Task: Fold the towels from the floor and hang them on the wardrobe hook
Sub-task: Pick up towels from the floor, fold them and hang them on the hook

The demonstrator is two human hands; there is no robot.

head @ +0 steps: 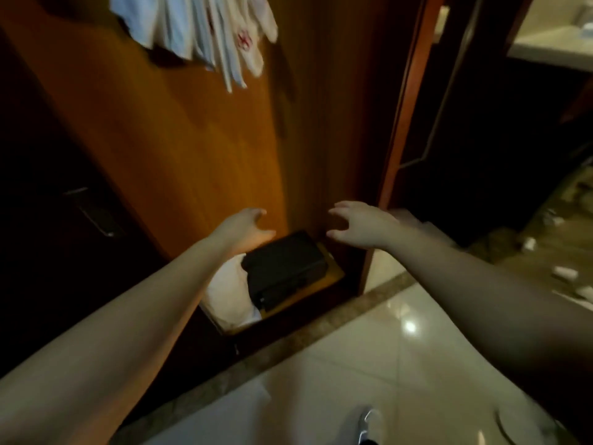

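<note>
White and pale blue towels (205, 30) hang in folds at the top of the wooden wardrobe panel (179, 149); the hook itself is hidden behind them. One towel bears a small red mark. My left hand (245, 228) and my right hand (359, 224) reach forward side by side, well below the towels, with fingers loosely curled and nothing in them. They hover above the wardrobe's bottom shelf. A white cloth (229, 290) lies bunched on that shelf, under my left wrist.
A black box (284, 271) sits on the wardrobe floor beside the white cloth. Glossy tiled floor (369, 348) with a brown border runs in front. A dark doorway opens at right, with scattered white scraps (564, 273) on carpet. My shoe (369, 425) shows at the bottom.
</note>
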